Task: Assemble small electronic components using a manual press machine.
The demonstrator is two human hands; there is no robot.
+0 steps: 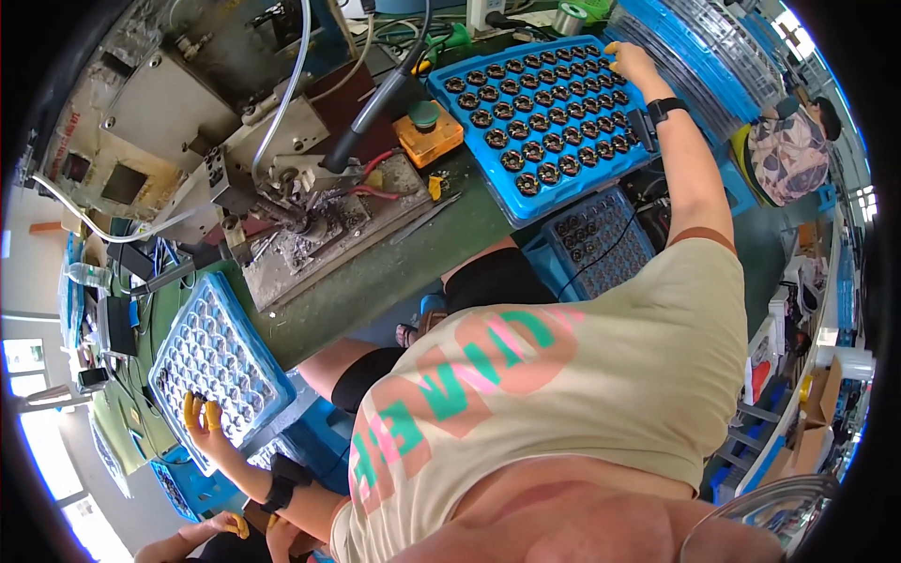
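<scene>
My left hand (207,437), with yellow finger covers, is over the near edge of a clear plastic tray (272,399) with round pockets. Its fingers are bent together at a small dark thing too small to name. At the far right, my right hand (635,64) reaches the corner of a blue tray (507,200) filled with rows of round dark parts (538,122). Its yellow-covered fingertips are apart beside the last parts of the far row, and nothing shows between them. A black band circles each wrist.
A metal bench fixture (300,220) strewn with scraps stands between the trays, with red-handled pliers (375,190) on it. An orange box (429,134) sits beside the blue tray. Stacked trays (699,56) rise at right. A second parts tray (601,246) is lower down. Co-workers sit lower left and far right.
</scene>
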